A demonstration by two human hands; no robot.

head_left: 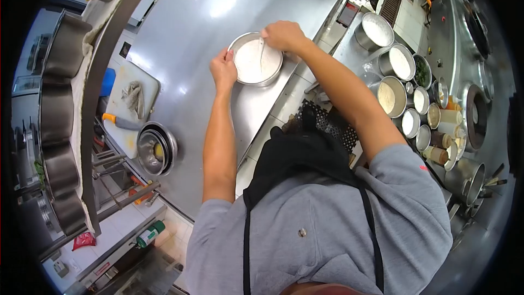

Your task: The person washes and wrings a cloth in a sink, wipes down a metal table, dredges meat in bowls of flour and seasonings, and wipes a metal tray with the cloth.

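A round metal bowl (266, 82) stands near the edge of the steel table, holding a white, powdery-looking substance (248, 63). My left hand (224, 70) grips the bowl's left rim, thumb and fingers closed around it. Over the bowl's upper right side, my right hand (284, 36) is closed on the handle of a pale spoon (262, 54). The spoon points down into the white contents, which hide its lower end.
To the left, a white cutting board (148, 84) bears a cloth (132, 98) and an orange-handled knife (121, 122). Nested metal bowls (173, 145) sit beside it. At right, several containers of ingredients, including a white-filled pot (376, 30), crowd a counter. Metal shelving (101, 38) rises at far left.
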